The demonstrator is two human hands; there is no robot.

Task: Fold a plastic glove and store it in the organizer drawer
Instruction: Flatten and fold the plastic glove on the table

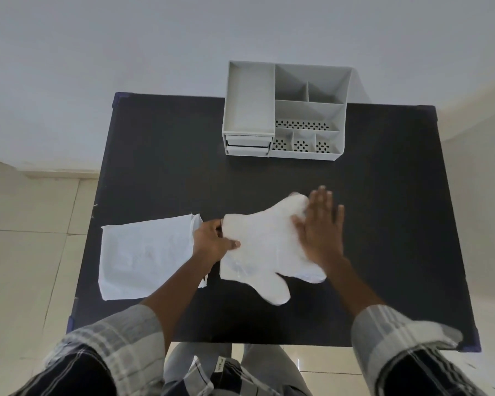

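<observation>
A translucent white plastic glove [264, 247] lies flat on the black table [160, 167], cuff to the left, fingers to the right, thumb pointing toward me. My left hand [212, 242] pinches the cuff edge, thumb on top of the plastic. My right hand [322, 224] rests flat on the glove's finger end, fingers spread and pressing down. The grey desk organizer [283, 110] stands at the table's far edge; its two small drawers [247, 145] at the front left are shut.
A white plastic packet [146, 255] lies left of the glove, partly under my left forearm. The organizer's top has a long tray and several small perforated compartments. A pale wall rises behind the table, and tiled floor surrounds it.
</observation>
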